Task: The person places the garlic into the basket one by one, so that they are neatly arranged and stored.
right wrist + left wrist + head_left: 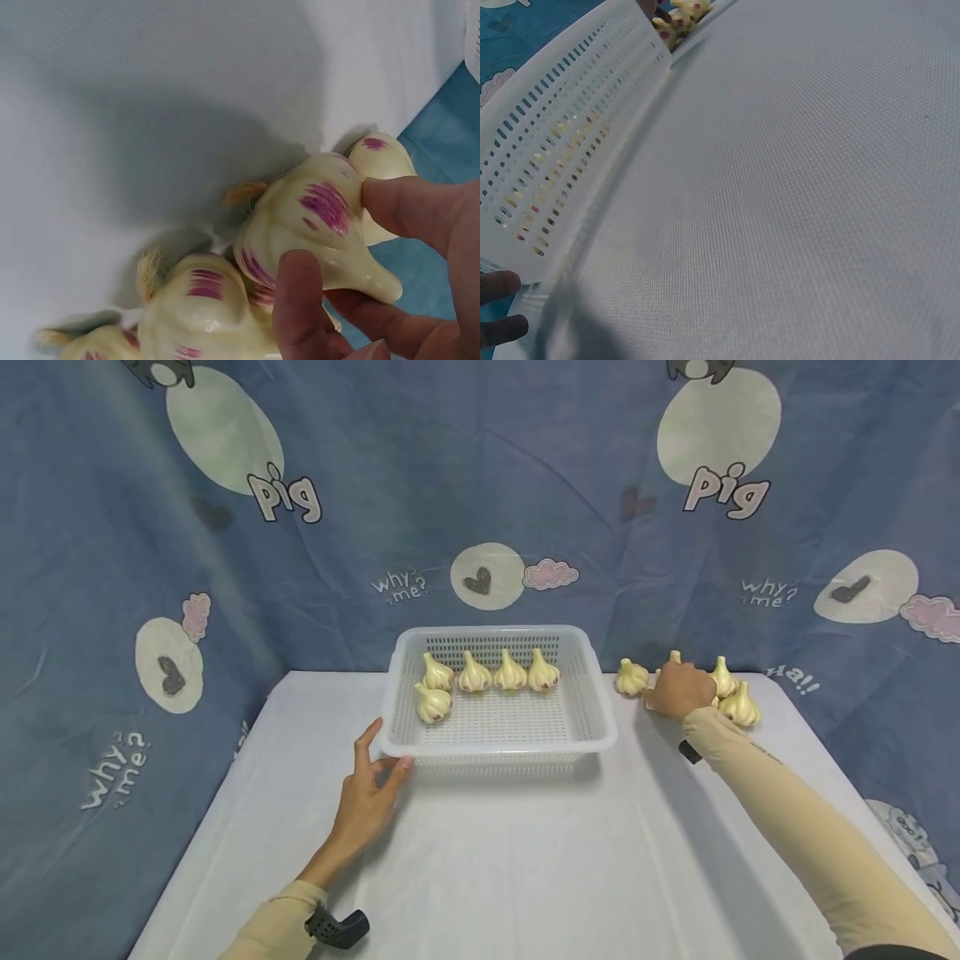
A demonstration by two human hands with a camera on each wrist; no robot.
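A white plastic basket (510,748) with slotted walls stands on the table and holds several garlic bulbs (474,674), four in a row at the back and one in front at the left. At its near left corner my left hand (367,797) has thumb and fingers spread, touching the rim. My right hand (681,690) is over a group of garlic bulbs at the far right. In the right wrist view its thumb and fingers grip one garlic bulb (304,217) with purple streaks. Other bulbs (196,304) lie against it, partly hidden.
A white cloth covers the table (517,852). Blue printed fabric (360,460) hangs behind it and along both sides. One garlic bulb (632,677) sits left of my right hand, between it and the basket; others (741,706) lie to the right.
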